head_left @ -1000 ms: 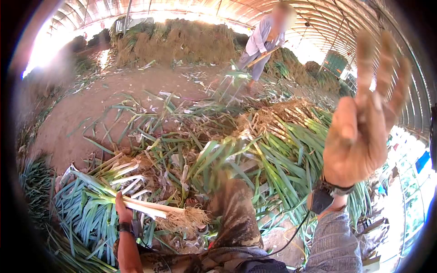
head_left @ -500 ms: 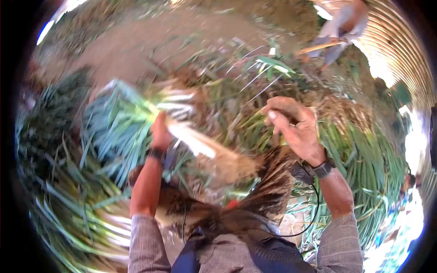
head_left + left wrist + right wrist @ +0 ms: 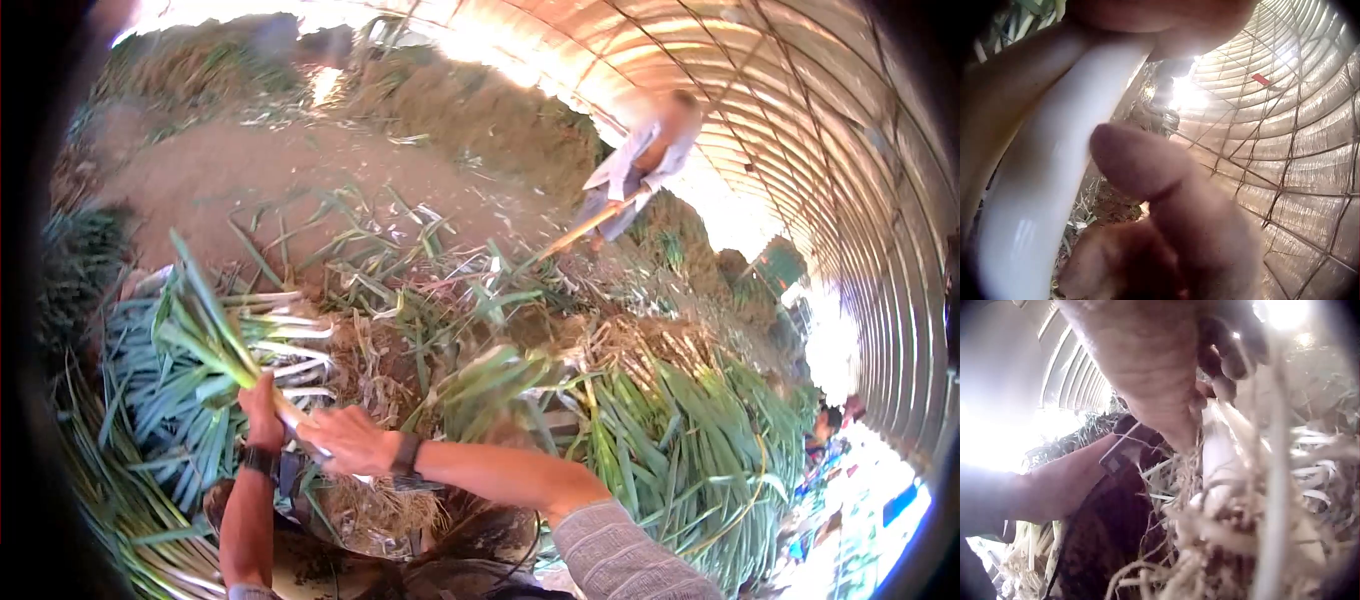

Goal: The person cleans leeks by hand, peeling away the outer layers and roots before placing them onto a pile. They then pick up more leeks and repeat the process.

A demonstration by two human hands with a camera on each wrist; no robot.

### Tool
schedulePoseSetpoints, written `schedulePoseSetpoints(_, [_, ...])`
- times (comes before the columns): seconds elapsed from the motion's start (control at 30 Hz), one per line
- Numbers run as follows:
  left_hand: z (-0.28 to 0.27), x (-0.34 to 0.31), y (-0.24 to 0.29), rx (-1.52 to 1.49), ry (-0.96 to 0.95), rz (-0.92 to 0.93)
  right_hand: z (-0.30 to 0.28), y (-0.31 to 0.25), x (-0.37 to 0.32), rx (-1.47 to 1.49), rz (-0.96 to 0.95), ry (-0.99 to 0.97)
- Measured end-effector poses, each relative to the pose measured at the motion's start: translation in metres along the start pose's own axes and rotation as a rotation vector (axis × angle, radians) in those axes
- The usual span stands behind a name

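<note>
Leeks (image 3: pixel 245 370), at least two, held low before the person, left of centre.

Far left: dark leafy heap (image 3: pixel 80 265).

Next, left: laid bunch (image 3: pixel 165 385), blue-green leaves outermost, white shanks turned inward. The held leeks' leafy tops cross above it.

Long axis of the held leeks: slanting. Tops point left and away from the person; root ends point right and back toward the knees.

Handling, as judged: light to moderate weight; shanks firm, smooth, perhaps slippery; leaves limp, easily creased. Best hold: round the shanks, just below the leaves.

Left hand (image 3: pixel 262 412): wrapped round the leeks where green gives way to white.

Right hand (image 3: pixel 350 440): beside the left, nearer the roots, fingers bent and touching a white shank (image 3: pixel 1054 156); whether it pinches, cannot tell.

Right of these: roots (image 3: pixel 1210 550), stringy, tangled.

Centre: leaf scraps (image 3: pixel 430 235) on bare earth.

Behind, right of centre: second person (image 3: pixel 655 155), holding a pole (image 3: pixel 590 228) aslant.

Right: large heap (image 3: pixel 690 440), green leaves toward the near side.
</note>
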State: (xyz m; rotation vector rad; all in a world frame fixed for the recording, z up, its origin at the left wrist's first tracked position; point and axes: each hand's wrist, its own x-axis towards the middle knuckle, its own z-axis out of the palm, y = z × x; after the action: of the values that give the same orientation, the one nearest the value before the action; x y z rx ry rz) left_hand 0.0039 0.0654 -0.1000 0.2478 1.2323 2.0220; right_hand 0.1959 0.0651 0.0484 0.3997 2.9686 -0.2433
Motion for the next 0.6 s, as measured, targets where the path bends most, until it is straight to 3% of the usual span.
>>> schedulePoseSetpoints(0.07, [0.004,-0.003,-0.002,-0.006,0.071,0.043,0.012,0.003,0.008,-0.139,-0.087,0.372])
schedulePoseSetpoints(0.1, [0.006,-0.001,-0.004,-0.003,0.095,0.055,0.012,0.008,0.006,-0.141,-0.082,0.375])
schedulePoseSetpoints(0.17, [0.002,-0.005,-0.003,0.061,0.028,0.122,0.021,0.0,0.004,0.032,0.042,0.188])
schedulePoseSetpoints(0.2, [0.002,-0.016,0.003,0.115,-0.048,0.181,0.017,-0.002,0.005,0.154,0.17,-0.027])
schedulePoseSetpoints(0.27, [0.001,-0.019,0.006,0.229,-0.002,0.068,0.047,0.01,0.003,0.361,0.213,0.096])
schedulePoseSetpoints(0.33, [-0.014,-0.005,-0.017,0.365,-0.157,0.445,0.084,0.025,0.009,0.539,0.291,0.124])
schedulePoseSetpoints(0.4, [0.054,-0.061,0.053,-0.101,0.02,0.025,0.047,0.015,-0.014,0.686,0.261,0.183])
schedulePoseSetpoints(0.47, [0.041,-0.043,0.046,-0.266,-0.11,-0.166,0.007,0.011,-0.028,0.835,0.276,0.118])
schedulePoseSetpoints(0.5, [0.048,-0.053,0.061,-0.303,-0.212,-0.168,0.003,0.012,-0.034,0.995,0.294,0.026])
schedulePoseSetpoints(0.53, [0.051,-0.06,0.07,-0.342,-0.301,-0.173,0.02,0.021,-0.028,1.039,0.162,0.124])
schedulePoseSetpoints(0.6, [0.061,-0.073,0.09,-0.321,-0.39,-0.163,0.013,0.011,-0.031,1.268,0.198,0.157])
